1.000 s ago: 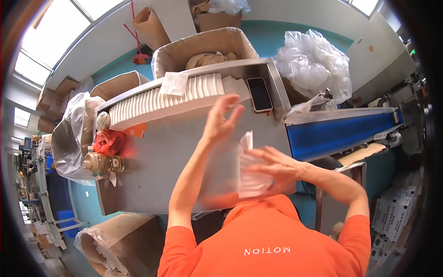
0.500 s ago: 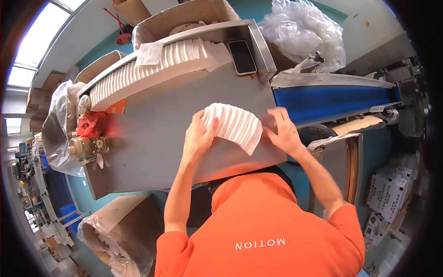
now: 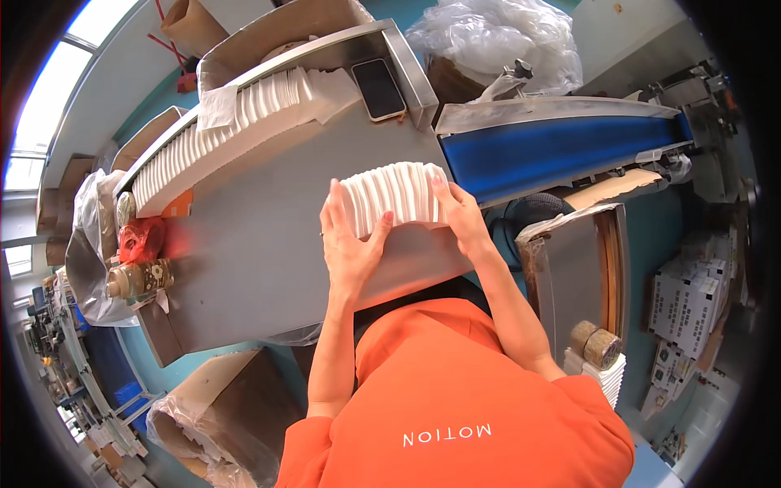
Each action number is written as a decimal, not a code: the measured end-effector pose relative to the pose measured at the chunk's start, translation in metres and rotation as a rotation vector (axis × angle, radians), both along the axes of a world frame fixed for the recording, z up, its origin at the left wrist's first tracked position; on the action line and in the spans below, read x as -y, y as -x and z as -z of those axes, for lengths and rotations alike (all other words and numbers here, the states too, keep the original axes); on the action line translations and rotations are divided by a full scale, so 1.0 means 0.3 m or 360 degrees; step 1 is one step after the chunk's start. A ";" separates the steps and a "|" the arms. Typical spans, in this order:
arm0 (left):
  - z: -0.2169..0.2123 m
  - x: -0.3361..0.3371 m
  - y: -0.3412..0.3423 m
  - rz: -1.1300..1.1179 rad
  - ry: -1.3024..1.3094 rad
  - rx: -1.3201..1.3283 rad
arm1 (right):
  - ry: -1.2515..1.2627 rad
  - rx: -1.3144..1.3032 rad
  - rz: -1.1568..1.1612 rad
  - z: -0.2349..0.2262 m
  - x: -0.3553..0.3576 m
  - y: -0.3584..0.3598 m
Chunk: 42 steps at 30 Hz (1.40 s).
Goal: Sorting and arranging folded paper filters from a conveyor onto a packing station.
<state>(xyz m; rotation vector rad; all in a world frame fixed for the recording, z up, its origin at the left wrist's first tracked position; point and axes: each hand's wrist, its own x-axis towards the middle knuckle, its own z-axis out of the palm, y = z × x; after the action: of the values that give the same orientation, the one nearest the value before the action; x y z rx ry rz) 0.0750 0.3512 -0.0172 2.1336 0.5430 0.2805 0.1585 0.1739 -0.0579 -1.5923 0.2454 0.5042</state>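
Note:
A stack of white folded paper napkins (image 3: 394,195) is pressed between my two hands above the steel table (image 3: 260,236). My left hand (image 3: 351,244) clamps the stack's left end, thumb on its front. My right hand (image 3: 457,213) holds the right end. A long row of the same white napkins (image 3: 220,130) lies along the table's far edge. My orange shirt fills the lower part of the view.
A black phone (image 3: 378,88) lies on the table's far corner. A blue conveyor belt (image 3: 561,146) runs right. Cardboard boxes (image 3: 220,398), clear plastic bags (image 3: 496,37), a patterned jar (image 3: 138,278) and red wrap (image 3: 138,240) surround the table.
A second ago my hands were apart with a few napkins at the right hand. They have since closed on a full stack and squared it up between them.

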 end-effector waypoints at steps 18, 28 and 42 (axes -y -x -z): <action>0.007 0.103 -0.008 0.0124 -0.0036 0.0033 | -0.0634 -0.0409 0.0120 0.006 0.084 0.028; 0.007 0.092 0.001 0.0132 0.0051 0.0067 | -0.0519 -0.0431 0.0489 0.041 0.178 0.007; 0.014 0.133 -0.024 0.0106 -0.0028 0.0086 | -0.0658 -0.0661 -0.0137 0.021 0.168 0.029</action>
<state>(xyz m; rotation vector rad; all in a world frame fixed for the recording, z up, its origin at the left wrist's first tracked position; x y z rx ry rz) 0.0824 0.3113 -0.0214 2.1500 0.4391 0.3053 0.1499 0.1234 -0.0641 -1.0891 0.3599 0.8927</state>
